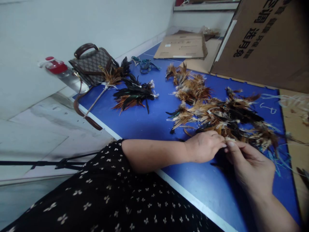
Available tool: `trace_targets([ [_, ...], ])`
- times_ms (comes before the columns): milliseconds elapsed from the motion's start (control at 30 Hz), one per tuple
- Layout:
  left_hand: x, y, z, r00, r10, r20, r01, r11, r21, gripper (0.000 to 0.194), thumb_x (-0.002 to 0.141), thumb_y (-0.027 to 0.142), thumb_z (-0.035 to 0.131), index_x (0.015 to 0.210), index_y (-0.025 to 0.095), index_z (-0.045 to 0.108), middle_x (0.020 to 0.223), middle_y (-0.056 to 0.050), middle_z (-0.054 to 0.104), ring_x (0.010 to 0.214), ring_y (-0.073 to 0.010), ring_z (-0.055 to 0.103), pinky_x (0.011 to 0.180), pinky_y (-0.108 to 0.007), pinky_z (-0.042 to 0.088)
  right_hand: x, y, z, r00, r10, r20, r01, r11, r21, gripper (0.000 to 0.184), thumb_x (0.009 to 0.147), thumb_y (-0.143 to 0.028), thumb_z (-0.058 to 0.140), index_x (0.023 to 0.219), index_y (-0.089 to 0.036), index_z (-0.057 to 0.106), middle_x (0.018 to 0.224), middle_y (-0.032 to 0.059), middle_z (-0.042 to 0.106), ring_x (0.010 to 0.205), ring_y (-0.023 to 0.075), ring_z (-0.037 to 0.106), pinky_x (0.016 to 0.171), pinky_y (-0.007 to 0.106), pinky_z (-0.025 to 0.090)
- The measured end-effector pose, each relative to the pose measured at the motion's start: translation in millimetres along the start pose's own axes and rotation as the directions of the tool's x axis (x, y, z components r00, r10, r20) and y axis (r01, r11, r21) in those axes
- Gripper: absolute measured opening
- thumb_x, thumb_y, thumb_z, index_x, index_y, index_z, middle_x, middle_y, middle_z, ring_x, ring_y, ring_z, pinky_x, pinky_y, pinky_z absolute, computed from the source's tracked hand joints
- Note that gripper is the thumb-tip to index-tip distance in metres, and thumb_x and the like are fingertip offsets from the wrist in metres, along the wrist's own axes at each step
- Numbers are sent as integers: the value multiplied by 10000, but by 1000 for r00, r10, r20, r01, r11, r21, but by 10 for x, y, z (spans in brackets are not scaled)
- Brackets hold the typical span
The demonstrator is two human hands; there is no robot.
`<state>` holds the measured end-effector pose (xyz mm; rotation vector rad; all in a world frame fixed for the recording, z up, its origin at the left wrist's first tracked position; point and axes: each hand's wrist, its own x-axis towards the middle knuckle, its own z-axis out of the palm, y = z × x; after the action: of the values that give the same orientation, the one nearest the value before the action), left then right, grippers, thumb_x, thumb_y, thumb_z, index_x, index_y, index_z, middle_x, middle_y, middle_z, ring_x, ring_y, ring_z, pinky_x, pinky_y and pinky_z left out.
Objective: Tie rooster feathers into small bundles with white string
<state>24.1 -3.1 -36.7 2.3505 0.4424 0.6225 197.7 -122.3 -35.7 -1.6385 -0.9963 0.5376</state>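
My left hand point(205, 146) and my right hand point(253, 169) meet fingertip to fingertip over the blue table. Both are closed in a pinch. A small pale bit shows between them, but the fingers cover most of it and I cannot make out what it is. Something dark, perhaps feather tips, shows below the fingers. Just beyond my hands spreads a heap of brown, tan and black feather bunches point(207, 111), some with pale tied ends. Farther left lie black and rust feather bunches point(135, 93).
A patterned handbag point(93, 66) and a red-capped bottle point(64, 74) stand at the left edge, beside a feather-topped stick point(96, 100). Teal strands point(145, 65) lie behind. Flattened cardboard point(181, 46) and a large printed carton point(267, 48) border the back and right.
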Motion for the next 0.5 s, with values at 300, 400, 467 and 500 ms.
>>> trace_targets([
  [300, 99, -205, 76, 931, -269, -248, 97, 836, -540, 425, 1135, 391, 806, 1477, 143, 760, 1396, -192, 857, 1126, -231, 883, 1001, -362, 743, 68, 37, -61, 996, 87, 1, -85, 973, 214, 514, 858, -695, 1064, 1057, -237, 942, 870, 83, 822, 688, 173, 708, 603, 254, 624],
  [400, 163, -293, 31, 849, -419, -322, 179, 801, -571, 337, 1133, 335, 777, 1424, 165, 770, 1423, -184, 848, 1087, -205, 863, 947, -335, 728, 81, 30, -54, 996, 83, 33, -89, 958, 271, 490, 865, -673, 1065, 1074, -247, 944, 852, 74, 804, 661, 167, 668, 589, 279, 605],
  [467, 178, -312, -21, 829, -450, -332, 218, 806, -550, 236, 1112, 303, 779, 1299, 159, 796, 1325, -155, 859, 1025, -183, 834, 911, -314, 706, 82, 19, -50, 996, 79, 50, -90, 951, 295, 472, 871, -655, 1068, 1087, -254, 945, 865, 77, 806, 672, 172, 671, 594, 288, 605],
  [500, 175, -305, -50, 841, -442, -314, 230, 815, -531, 186, 1106, 300, 777, 1218, 155, 805, 1235, -134, 863, 981, -173, 813, 893, -305, 691, 82, 14, -52, 995, 78, 56, -91, 948, 304, 472, 869, -653, 1071, 1092, -256, 946, 876, 81, 811, 677, 173, 676, 596, 291, 609],
])
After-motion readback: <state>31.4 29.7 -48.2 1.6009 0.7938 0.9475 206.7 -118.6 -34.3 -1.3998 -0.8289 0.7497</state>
